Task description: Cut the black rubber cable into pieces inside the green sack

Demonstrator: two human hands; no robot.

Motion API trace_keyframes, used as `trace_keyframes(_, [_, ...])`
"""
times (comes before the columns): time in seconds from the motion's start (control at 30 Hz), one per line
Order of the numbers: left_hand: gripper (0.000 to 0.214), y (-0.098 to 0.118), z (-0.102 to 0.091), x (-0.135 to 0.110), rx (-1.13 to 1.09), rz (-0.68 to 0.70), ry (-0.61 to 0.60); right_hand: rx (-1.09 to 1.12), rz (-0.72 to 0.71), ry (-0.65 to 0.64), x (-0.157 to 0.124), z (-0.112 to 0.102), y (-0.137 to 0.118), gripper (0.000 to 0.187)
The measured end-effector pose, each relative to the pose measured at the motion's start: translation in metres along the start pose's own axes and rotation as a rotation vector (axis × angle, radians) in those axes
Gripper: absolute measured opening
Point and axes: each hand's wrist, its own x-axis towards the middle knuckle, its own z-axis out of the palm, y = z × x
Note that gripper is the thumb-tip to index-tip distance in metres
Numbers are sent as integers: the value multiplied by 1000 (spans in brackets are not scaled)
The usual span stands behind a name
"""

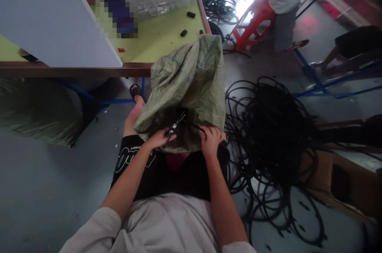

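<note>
A green woven sack rests on my lap and leans against the table edge. My left hand is closed round a pair of dark-handled cutters at the sack's mouth. My right hand is closed on a black cable that comes out of the sack opening. The cutter's jaws point up into the dark opening. What lies inside the sack is hidden.
A large tangle of black cable lies on the floor to my right. A yellow-green table with small black parts and a clear tray stands ahead. A red stool and another person's legs are at the back right. A cardboard box sits right.
</note>
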Motion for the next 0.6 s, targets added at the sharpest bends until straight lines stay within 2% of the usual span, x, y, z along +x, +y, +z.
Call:
trace_keyframes(0.17, [45,-4,2,2,68,1,0,11,-12,-5,0,3,-1,24])
trace_keyframes(0.33, [51,-4,8,4,9,-33,-39,16,9,-17,0,6,3,26])
trace_keyframes(0.53, [49,-6,9,5,92,-51,88,-2,-26,-61,-1,8,3,31])
trace_keyframes(0.6, [47,-8,9,6,87,-44,95,-22,-33,-78,-2,10,1,33])
